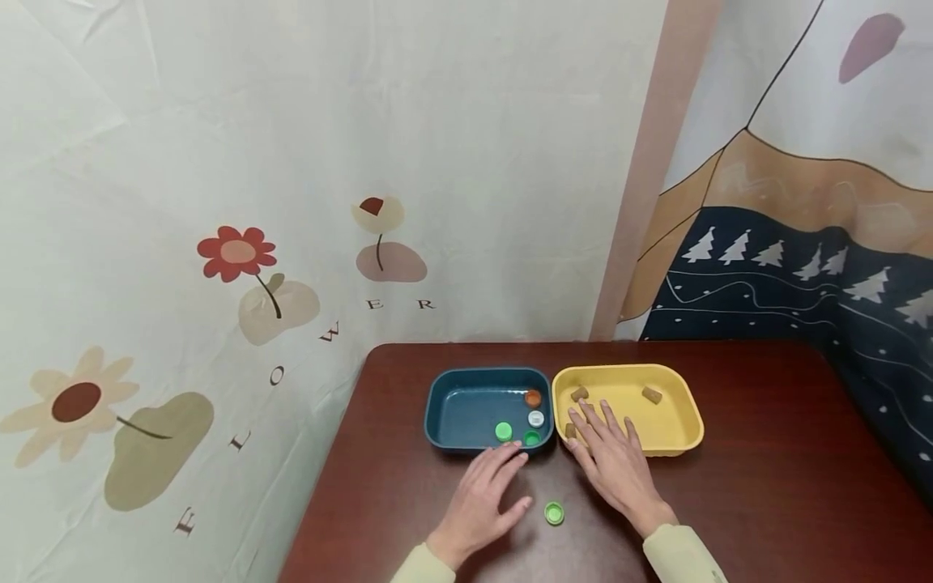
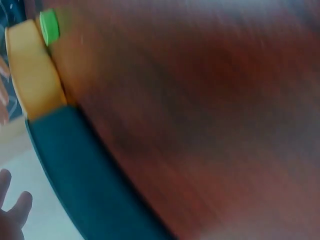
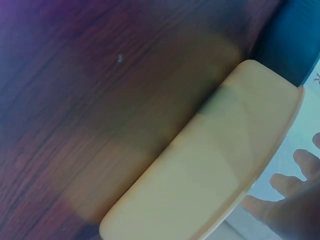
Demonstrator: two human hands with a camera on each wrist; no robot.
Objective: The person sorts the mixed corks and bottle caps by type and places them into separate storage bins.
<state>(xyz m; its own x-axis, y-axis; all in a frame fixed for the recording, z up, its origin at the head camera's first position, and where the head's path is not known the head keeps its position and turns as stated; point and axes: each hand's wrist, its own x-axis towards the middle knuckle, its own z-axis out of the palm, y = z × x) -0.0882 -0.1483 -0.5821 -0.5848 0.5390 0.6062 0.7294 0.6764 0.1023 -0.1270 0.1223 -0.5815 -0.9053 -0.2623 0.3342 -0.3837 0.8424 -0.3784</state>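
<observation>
My left hand (image 1: 481,495) hovers at the front rim of the blue tray (image 1: 455,409), fingers loosely extended and thumb apart, gripping nothing. Inside that tray lie an orange bottle cap (image 1: 533,397), a white cap (image 1: 535,419), a light green cap (image 1: 504,431) and a darker green cap (image 1: 532,438). Another green cap (image 1: 554,513) lies on the table between my hands. My right hand (image 1: 615,465) reaches over the yellow tray (image 1: 678,425) with its fingers spread. Near its fingertips are brown cork-like pieces (image 1: 579,393), partly covered; one more cork-like piece (image 1: 652,395) sits farther right.
Both trays stand side by side on a dark red-brown table (image 1: 758,486). A printed curtain (image 1: 496,178) hangs behind the table's back edge and along its left. In the wrist views the outer walls of the blue tray (image 2: 90,170) and yellow tray (image 3: 210,160) show large.
</observation>
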